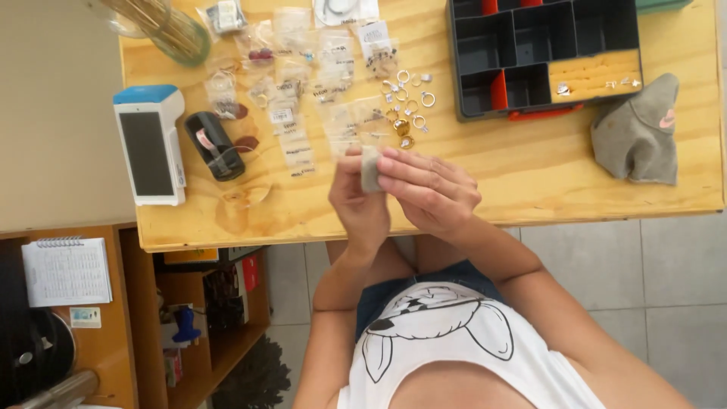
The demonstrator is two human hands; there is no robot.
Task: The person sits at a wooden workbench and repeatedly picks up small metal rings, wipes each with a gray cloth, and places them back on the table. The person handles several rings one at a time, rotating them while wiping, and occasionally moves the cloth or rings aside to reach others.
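While it is being held over the near edge of the pale wooden table (530, 174), a small grey soft cloth pad (369, 168) is being pinched between the left hand (360, 198) and right hand (428, 189); a ring is possibly being hidden inside. Light and limp, it is best gripped by its edges.

Small grey cloth pad (369, 168), soft-looking, roughly rectangular, standing upright near frame centre, just above table's front edge. Pinched between both hands: left hand (357, 198) wraps it from left and below, right hand (428, 189) presses fingers flat against its right side. Only top and a strip of front face show, rest buried under fingers. Can't tell if anything sits inside the fold, too small and covered. Colour plain pale grey, no pattern visible.
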